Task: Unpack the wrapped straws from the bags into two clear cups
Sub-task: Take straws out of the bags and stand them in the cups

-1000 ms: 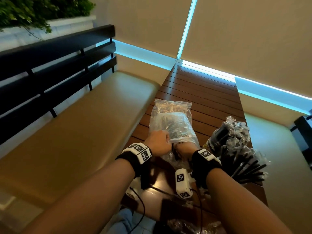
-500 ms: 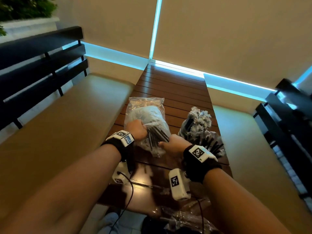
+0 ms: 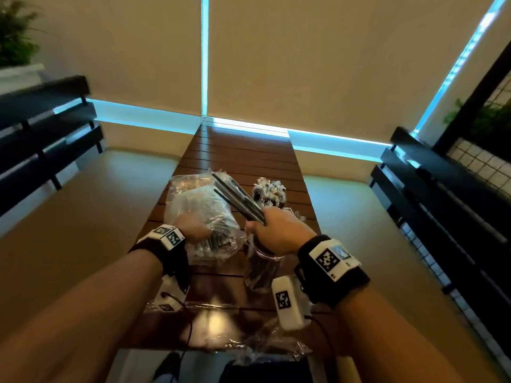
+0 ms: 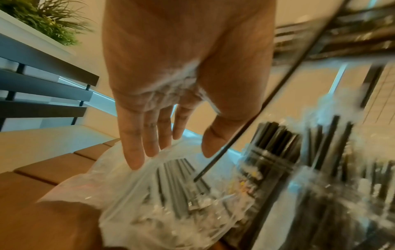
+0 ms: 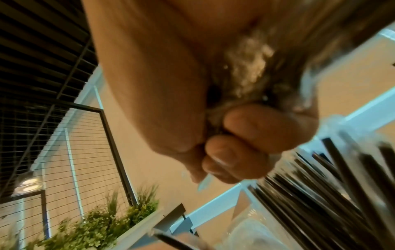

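Note:
A clear plastic bag of black wrapped straws lies on the slatted wooden table. My left hand rests on the bag's near end, fingers straight; in the left wrist view the left hand touches the bag with its fingertips. My right hand grips a bundle of straws that points up and to the left. It is held just above a clear cup partly filled with straws. A second cup, packed with straws, stands behind. In the right wrist view the right hand is a fist round the bundle.
Crumpled empty plastic bags lie at the table's near edge. Tan padded benches with black slatted backs flank the narrow table on both sides. A wall stands at the table's far end. Planters sit behind the benches.
My right hand has drawn a bundle of straws out of the bag and lifted it to the right, over the near cup. The left hand has stayed on the bag.

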Motion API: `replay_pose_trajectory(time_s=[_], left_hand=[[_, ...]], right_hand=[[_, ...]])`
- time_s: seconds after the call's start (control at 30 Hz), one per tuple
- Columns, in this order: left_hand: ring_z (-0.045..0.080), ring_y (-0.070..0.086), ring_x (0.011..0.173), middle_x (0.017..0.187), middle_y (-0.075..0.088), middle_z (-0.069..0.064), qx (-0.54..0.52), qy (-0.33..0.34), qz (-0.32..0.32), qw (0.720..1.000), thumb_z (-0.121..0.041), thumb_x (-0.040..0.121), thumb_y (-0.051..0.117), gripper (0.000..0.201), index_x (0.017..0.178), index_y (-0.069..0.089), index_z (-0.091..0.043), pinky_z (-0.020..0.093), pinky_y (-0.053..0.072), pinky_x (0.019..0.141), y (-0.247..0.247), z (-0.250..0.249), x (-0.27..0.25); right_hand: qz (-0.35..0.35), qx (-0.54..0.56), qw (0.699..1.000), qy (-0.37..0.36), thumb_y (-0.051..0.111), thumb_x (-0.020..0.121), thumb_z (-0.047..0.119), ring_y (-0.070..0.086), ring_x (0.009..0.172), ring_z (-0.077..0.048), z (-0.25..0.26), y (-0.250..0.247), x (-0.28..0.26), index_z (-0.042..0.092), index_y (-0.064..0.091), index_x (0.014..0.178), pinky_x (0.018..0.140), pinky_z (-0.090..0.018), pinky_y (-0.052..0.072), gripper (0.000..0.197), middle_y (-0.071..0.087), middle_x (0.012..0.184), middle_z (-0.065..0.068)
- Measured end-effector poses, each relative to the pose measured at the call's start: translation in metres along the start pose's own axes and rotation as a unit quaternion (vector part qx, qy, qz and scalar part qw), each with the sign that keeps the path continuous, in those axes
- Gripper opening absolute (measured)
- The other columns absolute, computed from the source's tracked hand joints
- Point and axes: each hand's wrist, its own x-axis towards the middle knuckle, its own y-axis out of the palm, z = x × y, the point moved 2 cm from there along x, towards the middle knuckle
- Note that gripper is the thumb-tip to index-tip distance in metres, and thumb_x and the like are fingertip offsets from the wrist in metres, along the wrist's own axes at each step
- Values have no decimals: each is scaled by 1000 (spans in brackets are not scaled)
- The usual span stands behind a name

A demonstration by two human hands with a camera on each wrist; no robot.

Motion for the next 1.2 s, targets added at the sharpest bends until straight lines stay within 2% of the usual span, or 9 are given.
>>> replay_pose_trajectory(time_s=[0.1, 0.23, 0.4, 0.5, 0.63, 0.77, 0.97, 1.07, 1.2], left_hand=[[27, 55, 88, 96, 62, 16, -62, -5, -61, 996, -12, 84, 55, 12, 72, 55, -14, 30, 40, 68, -11, -14, -11], [23, 57, 86, 92, 64, 8, -290, 15, -127, 949, -6, 80, 54, 16, 93, 63, -8, 37, 49, 78, -26, -21, -17], [22, 64, 104, 113, 67, 9, -570, 128, 13, 811, -15, 88, 58, 36, 122, 57, -5, 37, 50, 87, -47, -45, -33], [26, 66, 110, 113, 70, 13, -628, 145, 10, 765, -29, 86, 67, 40, 114, 59, -2, 40, 52, 92, -57, -59, -34], [18, 66, 80, 63, 60, -1, -658, 147, -22, 738, -30, 90, 67, 23, 81, 59, -11, 33, 54, 82, -65, -84, -34], [8, 44, 47, 48, 39, -10, -615, 162, -142, 759, -42, 90, 64, 33, 76, 48, -17, 30, 51, 66, -71, -98, -36], [6, 45, 47, 58, 38, -1, -509, 184, -297, 787, -47, 92, 60, 42, 71, 47, -13, 20, 50, 56, -89, -74, -30], [12, 44, 48, 56, 40, 2, -483, 181, -331, 790, -51, 90, 61, 47, 68, 48, -11, 28, 50, 52, -90, -63, -27], [16, 41, 46, 49, 41, -7, -445, 200, -304, 819, -60, 84, 63, 49, 59, 43, -22, 34, 37, 51, -80, -51, -18]], right_hand=[[-34, 42, 999, 7, 47, 98, 39, 60, 85, -23, -9, 13, 11, 10, 54, 110, 71, -30, 46, 32, 62, 93, -5], [-95, 79, 992, -1, 49, 95, 43, 64, 90, -31, -11, 31, 23, 14, 50, 106, 78, -41, 53, 31, 66, 97, -10], [-167, 95, 980, -45, 47, 95, 45, 64, 76, -31, 4, 41, 30, 20, 42, 99, 69, -47, 54, 27, 65, 88, -9], [-197, 97, 972, -78, 46, 96, 43, 66, 75, -32, 16, 41, 32, 22, 38, 110, 68, -47, 56, 28, 67, 87, -8], [-226, 149, 957, -105, 53, 95, 33, 68, 83, -30, 30, 40, 36, 18, 21, 145, 74, -44, 56, 61, 70, 96, -10], [-216, 186, 949, -135, 64, 90, 28, 67, 86, -23, 31, 38, 36, 16, 28, 138, 76, -39, 56, 62, 69, 99, -6], [-50, -31, 995, -75, 62, 88, 22, 65, 94, -28, 5, 91, 25, 10, 58, 105, 76, -38, 56, 21, 63, 105, -9], [56, -141, 988, -44, 51, 91, 8, 60, 110, -38, -8, 128, 28, 5, 55, 119, 89, -44, 52, 28, 60, 119, -19], [70, -174, 982, 9, 43, 95, 7, 56, 117, -38, -19, 165, 40, 7, 20, 149, 91, -45, 47, 58, 53, 130, -20]])
